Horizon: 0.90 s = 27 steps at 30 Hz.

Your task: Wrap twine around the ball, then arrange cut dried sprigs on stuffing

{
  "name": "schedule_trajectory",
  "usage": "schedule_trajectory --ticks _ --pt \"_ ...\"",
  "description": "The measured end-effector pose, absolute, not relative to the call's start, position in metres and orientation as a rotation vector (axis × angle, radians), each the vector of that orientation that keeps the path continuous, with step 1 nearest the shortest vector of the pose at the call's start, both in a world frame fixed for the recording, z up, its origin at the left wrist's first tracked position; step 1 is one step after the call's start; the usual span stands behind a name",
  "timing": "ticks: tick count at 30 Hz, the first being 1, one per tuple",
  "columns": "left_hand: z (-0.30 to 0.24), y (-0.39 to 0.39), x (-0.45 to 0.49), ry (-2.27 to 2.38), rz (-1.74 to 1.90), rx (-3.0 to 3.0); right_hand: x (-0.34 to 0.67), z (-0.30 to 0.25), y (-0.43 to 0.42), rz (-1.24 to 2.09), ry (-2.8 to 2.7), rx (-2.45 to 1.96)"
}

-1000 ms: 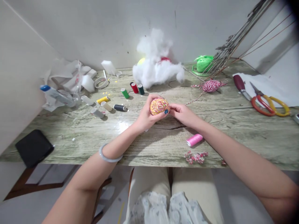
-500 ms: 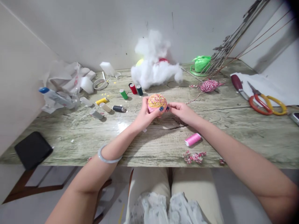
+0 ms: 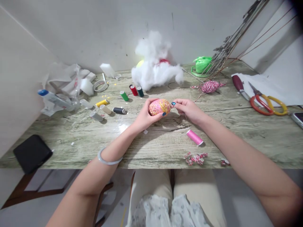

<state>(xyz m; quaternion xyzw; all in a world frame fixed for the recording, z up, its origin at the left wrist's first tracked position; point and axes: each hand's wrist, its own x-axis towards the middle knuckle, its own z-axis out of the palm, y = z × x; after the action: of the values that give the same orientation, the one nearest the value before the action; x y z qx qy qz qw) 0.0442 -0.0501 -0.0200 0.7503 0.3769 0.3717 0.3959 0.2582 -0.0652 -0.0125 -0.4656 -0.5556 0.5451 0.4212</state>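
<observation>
My left hand (image 3: 147, 116) is wrapped round a ball (image 3: 159, 106) covered in pink, yellow and multicoloured thread, its thumb along the front. Just right of the ball, my right hand (image 3: 186, 108) has thumb and forefinger pinched together close to its surface. Whatever lies between those fingertips is too fine to make out. On the table below the right hand lies a pink thread spool (image 3: 194, 137). Behind that hand sits a bundle of red-and-white twisted cord (image 3: 210, 86), with a loose strand trailing towards the hand.
Several thread spools, among them a black one (image 3: 119, 110), lie left of my hands. White stuffing (image 3: 153, 74) is heaped against the wall. Scissors (image 3: 267, 101) and a dark-red-handled tool (image 3: 237, 83) rest at right, near dry stems (image 3: 227, 50). Pink-white scraps (image 3: 195, 158) lie near the front edge.
The ball has been turned in my left hand, showing more pink on top. My right hand has shifted slightly right. The pink spool has swung round to another slant.
</observation>
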Motion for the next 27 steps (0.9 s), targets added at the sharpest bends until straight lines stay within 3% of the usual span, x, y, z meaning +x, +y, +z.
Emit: schedule_trajectory --ticks 8,18,27 --pt "-0.013 -0.053 0.039 1.148 0.91 2.207 0.261 -0.012 -0.065 1.221 -1.573 -1.223" --pt "-0.03 -0.049 0.041 0.983 0.983 2.208 0.26 -0.021 -0.062 1.136 -1.671 -1.195" --pt "-0.008 -0.056 0.04 0.936 0.904 2.418 0.263 -0.026 -0.062 1.139 -1.678 -1.197"
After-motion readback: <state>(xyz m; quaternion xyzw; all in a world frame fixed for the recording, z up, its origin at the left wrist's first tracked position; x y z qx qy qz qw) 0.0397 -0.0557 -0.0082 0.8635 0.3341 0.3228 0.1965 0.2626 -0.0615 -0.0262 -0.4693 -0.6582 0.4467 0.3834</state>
